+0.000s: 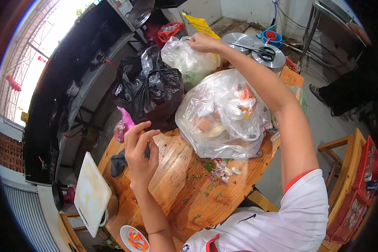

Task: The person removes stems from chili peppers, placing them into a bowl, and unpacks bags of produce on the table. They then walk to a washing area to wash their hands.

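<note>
My right hand [205,42] stretches to the far side of the table, its fingers closed on the top of a whitish plastic bag [182,56] with something green low inside. My left hand [141,152] hovers over the near left of the table, fingers curved and apart, holding nothing. Beyond it stands a bulky black plastic bag [155,94]. A large clear plastic bag [222,117] fills the middle, with orange and pale items showing through. A small pink bag [124,125] lies at the left edge, near a dark cloth [119,164].
Peelings and garlic-like scraps [223,171] lie on the wooden table [176,189]. A bowl of cut orange pieces [134,239] is at the near edge, a white cutting board [92,193] to the left. Scissors [264,52] rest on metal lids [271,63]. Another person stands far right.
</note>
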A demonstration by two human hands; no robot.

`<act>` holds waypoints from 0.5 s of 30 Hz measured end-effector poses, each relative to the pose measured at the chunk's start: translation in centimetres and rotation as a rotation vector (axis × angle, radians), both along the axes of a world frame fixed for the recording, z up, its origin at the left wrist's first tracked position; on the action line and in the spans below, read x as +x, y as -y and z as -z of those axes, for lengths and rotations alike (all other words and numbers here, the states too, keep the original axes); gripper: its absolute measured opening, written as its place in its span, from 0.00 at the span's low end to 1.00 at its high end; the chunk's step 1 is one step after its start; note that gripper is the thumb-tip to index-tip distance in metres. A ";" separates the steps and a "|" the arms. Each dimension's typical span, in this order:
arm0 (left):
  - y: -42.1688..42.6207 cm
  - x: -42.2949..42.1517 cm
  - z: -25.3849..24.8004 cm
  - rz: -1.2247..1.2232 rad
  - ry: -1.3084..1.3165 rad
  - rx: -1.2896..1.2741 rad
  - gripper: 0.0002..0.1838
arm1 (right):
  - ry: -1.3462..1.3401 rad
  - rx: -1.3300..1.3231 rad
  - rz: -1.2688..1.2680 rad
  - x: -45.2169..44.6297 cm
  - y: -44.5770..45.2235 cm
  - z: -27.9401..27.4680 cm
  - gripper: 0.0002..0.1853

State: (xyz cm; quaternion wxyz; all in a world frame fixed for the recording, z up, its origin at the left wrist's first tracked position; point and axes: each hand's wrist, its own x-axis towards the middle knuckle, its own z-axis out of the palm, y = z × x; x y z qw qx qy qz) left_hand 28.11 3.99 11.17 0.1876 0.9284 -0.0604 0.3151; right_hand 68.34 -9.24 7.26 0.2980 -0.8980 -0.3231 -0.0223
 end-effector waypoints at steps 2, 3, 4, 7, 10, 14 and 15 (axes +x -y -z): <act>0.2 0.1 -0.2 0.001 0.005 -0.001 0.17 | -0.206 0.202 -0.048 0.6 1.5 1.0 0.22; 0.3 0.2 -0.1 0.008 0.000 -0.014 0.16 | -0.308 0.303 -0.075 0.0 1.9 0.6 0.23; 0.4 0.4 0.1 0.015 -0.007 -0.029 0.16 | -0.445 0.390 -0.118 -0.7 2.1 0.5 0.22; 0.9 1.0 0.5 0.049 -0.001 -0.015 0.15 | -0.739 0.363 -0.089 -4.4 3.3 -1.1 0.25; 1.4 1.2 0.5 0.076 0.000 -0.019 0.15 | -1.144 0.419 -0.163 -3.7 3.4 0.3 0.29; 1.2 0.9 0.5 0.075 -0.026 -0.004 0.15 | -1.203 0.469 -0.207 -0.2 3.4 4.4 0.23; 1.2 0.7 0.6 0.073 -0.039 -0.009 0.15 | -1.058 0.352 -0.128 -0.8 3.2 4.4 0.18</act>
